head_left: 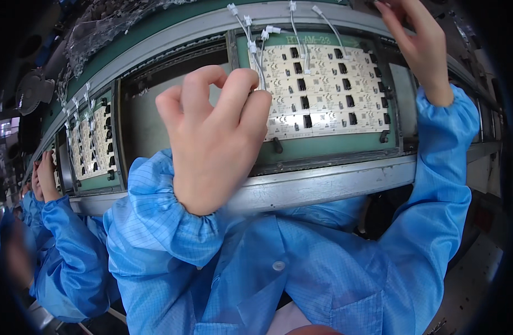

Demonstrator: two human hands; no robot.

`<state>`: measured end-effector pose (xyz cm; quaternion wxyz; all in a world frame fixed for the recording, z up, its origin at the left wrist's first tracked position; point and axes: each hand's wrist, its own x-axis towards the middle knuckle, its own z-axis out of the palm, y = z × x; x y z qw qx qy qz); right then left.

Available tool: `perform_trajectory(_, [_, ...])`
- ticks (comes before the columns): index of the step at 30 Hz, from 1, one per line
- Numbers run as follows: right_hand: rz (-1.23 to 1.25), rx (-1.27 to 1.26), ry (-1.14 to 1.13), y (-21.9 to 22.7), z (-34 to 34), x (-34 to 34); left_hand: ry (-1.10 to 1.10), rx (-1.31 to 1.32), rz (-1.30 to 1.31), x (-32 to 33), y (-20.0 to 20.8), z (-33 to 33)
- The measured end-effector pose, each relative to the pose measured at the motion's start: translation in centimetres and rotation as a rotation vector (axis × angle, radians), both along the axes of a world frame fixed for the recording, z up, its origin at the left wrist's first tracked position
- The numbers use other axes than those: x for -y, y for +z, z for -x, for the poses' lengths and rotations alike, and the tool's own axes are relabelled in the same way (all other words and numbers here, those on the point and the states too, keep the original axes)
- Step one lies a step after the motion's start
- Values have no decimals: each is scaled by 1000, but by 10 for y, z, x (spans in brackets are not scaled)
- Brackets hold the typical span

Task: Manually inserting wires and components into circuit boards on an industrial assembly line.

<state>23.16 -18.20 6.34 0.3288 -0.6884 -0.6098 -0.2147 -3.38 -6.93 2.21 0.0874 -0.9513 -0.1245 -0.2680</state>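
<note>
In the head view, the person's left hand [214,131] hangs back-up over the near left corner of a panel of white circuit boards [329,106], its fingers bent and gathered toward the thumb; the fingertips are hidden from above, close to a grey cable [260,66], and I cannot tell whether they have hold of it. The right hand [419,47] is raised past the panel's far right corner, thumb and forefinger stretched toward the upper edge of the view, where the fingertips are too near the border to tell how far apart they are or what they grip. The panel sits in a green carrier [329,146] between the 2 hands, its boards in 5 rows with black parts standing in 3 columns. Several cables with white plugs lie over the panel's far edge, 2 of them reaching onto the boards. A black post [277,146] stands at the carrier's near edge, and a pale metal rail [334,181] runs along the near side. Farther left is a 2nd panel [94,142] with cables, and beyond it a co-worker's hand [47,176] below a blue sleeve [72,229]. Clear plastic [94,39] lies at the upper left
</note>
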Motion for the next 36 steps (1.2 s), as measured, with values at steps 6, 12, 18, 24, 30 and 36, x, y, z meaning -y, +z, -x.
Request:
perform_trajectory(6, [-42, 8, -111, -17, -8, 21, -44, -73, -3, -3, -10, -1])
perform_trajectory(12, [-71, -95, -106, -25, -17, 28, -28, -151, 142, -2, -6, -2])
perform_trajectory(18, [-87, -319, -26, -35, -30, 28, -34, -131, 148, -4, -7, -1])
perform_trajectory(24, [-122, -419, 36, -37, -35, 28, -96, -83, 150, -9, -8, -2])
perform_trajectory(30, [-52, -631, 16, -25, -16, 41, -143, -125, 217, -6, 4, 2])
perform_trajectory(36, [88, -809, 179, -40, -38, 68, -177, -268, 247, -10, 14, 8])
